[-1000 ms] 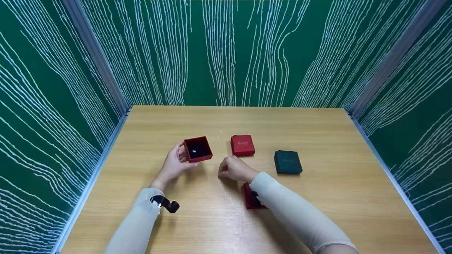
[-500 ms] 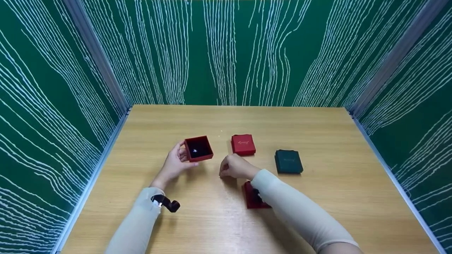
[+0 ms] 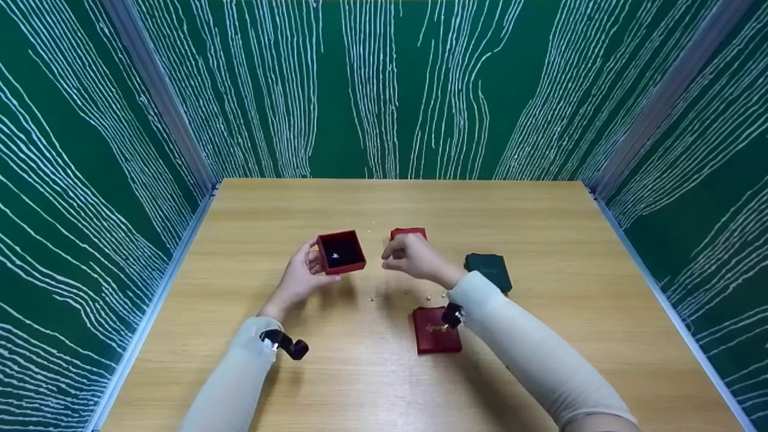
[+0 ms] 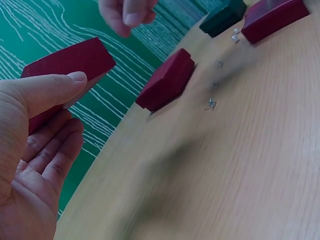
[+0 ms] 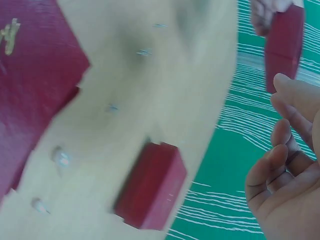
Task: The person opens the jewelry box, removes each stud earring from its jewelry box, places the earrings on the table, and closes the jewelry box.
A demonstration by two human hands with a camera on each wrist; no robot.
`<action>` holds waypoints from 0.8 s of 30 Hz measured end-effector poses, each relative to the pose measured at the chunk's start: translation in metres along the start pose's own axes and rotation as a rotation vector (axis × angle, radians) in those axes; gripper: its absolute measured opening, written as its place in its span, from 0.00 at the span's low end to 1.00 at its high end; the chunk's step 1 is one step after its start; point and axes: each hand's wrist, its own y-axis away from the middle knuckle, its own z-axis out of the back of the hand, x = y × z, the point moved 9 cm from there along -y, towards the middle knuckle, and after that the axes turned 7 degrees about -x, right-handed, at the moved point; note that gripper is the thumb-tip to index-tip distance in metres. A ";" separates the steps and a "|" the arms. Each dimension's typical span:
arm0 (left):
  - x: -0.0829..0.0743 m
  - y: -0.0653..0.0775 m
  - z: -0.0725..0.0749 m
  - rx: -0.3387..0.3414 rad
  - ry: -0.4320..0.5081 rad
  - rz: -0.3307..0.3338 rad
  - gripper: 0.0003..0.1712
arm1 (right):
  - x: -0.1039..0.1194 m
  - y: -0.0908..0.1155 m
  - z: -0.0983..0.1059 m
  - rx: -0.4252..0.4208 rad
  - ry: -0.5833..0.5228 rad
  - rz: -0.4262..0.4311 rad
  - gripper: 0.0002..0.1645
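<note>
My left hand [image 3: 297, 273] holds a red box [image 3: 329, 271] raised above the table, its dark-lined open side towards the head camera. A small star-shaped earring [image 3: 335, 255] lies in that box. To the right of the box is my right hand [image 3: 414, 255], above the table, with thumb and forefinger close together. Whether something tiny is between those fingertips cannot be made out. Small earrings lie on the table below, including a stud [image 3: 371, 299] near the middle and a pearl-like stud [image 5: 62, 157] by the dark red box [image 3: 437, 339].
Behind my right hand stands a bright red box [image 3: 408, 232], partly covered. A dark green box [image 3: 489, 271] is to its right, partly behind the right sleeve. Tiny bright specks [image 3: 371, 227] lie further back on the table [image 3: 288, 204]. Green walls surround the table.
My right hand has risen from the tabletop and moved away from me, baring the dark red box's lid and several earrings. The left hand with its box has shifted slightly right.
</note>
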 end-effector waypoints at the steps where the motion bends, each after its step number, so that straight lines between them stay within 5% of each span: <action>1: -0.001 0.000 -0.002 0.002 0.002 -0.001 0.61 | 0.001 0.000 0.003 0.000 -0.020 -0.009 0.06; 13: -0.008 -0.004 -0.028 0.054 0.042 -0.026 0.59 | 0.021 -0.001 0.029 -0.042 -0.049 -0.001 0.09; 24: -0.014 -0.005 -0.057 0.133 0.033 -0.053 0.59 | 0.033 -0.001 0.022 -0.054 -0.008 0.085 0.10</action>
